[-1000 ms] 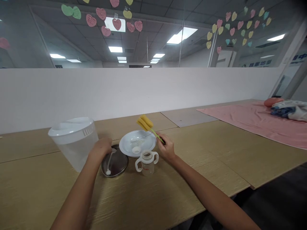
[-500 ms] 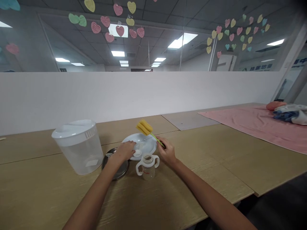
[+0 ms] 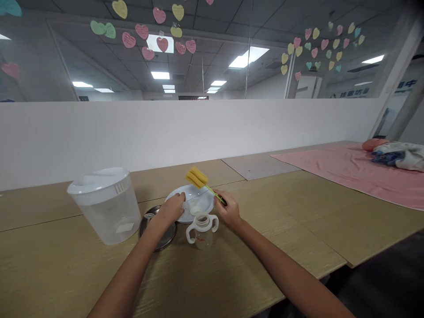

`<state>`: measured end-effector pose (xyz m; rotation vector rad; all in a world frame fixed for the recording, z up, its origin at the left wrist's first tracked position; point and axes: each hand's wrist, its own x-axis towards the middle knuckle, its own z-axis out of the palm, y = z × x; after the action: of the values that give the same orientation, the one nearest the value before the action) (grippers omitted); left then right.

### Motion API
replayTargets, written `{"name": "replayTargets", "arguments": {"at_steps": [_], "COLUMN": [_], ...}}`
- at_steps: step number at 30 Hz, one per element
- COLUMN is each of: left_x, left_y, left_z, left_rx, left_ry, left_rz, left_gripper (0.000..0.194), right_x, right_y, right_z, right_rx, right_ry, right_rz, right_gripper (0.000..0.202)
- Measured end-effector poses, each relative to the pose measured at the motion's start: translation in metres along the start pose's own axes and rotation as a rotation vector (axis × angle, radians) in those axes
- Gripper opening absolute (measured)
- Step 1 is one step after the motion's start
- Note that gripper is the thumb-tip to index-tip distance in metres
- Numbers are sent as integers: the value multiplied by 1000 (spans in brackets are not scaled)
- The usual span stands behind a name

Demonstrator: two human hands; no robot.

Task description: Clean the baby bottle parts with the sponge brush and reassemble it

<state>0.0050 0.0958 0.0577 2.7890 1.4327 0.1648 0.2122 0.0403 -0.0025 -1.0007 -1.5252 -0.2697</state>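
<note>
My right hand (image 3: 228, 207) is closed round the dark end of a bottle brush's green handle. The yellow sponge head (image 3: 197, 177) of the bottle brush points up and left, above the white bowl (image 3: 208, 207). At the bowl's left side my left hand (image 3: 172, 207) has its fingers curled together; a see-through piece shows faintly by the fingertips, too unclear to name. Small pale pieces lie in the bowl. Between my forearms stands a clear baby bottle (image 3: 203, 238) with two white handles, upright and uncapped. A round metal tray (image 3: 167, 238) lies partly under my left wrist, with a small white part on it.
A clear plastic bucket (image 3: 111, 218) with a white lid stands to the left. Far right, a pink cloth (image 3: 331, 172) covers part of the table, with folded clothes (image 3: 394, 155) on it. A white wall (image 3: 198, 132) runs along the back.
My left hand has drawn slightly left, its fingers closer together, and the white-rimmed clear piece beside it has shifted. The bottle brush stays in my right hand. The view has turned slightly.
</note>
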Motion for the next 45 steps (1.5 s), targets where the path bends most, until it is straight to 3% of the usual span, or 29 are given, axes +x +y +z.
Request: {"name": "replayTargets", "arguments": {"at_steps": [12, 20, 34, 45], "left_x": [-6, -5, 2, 14], "left_y": [10, 16, 7, 9], "left_z": [-8, -1, 1, 21], "left_rx": [-82, -56, -105, -182], "left_ry": [-34, -18, 5, -22], "left_rz": [26, 19, 84, 159], "left_gripper": [42, 46, 46, 53], "right_x": [-1, -1, -3, -5], "right_y": [2, 2, 4, 9], "right_z": [1, 1, 3, 5], "right_rx": [-2, 2, 17, -3], "right_ry": [-1, -5, -19, -23], "right_rz": [18, 35, 62, 80], "right_gripper": [24, 23, 23, 22]}}
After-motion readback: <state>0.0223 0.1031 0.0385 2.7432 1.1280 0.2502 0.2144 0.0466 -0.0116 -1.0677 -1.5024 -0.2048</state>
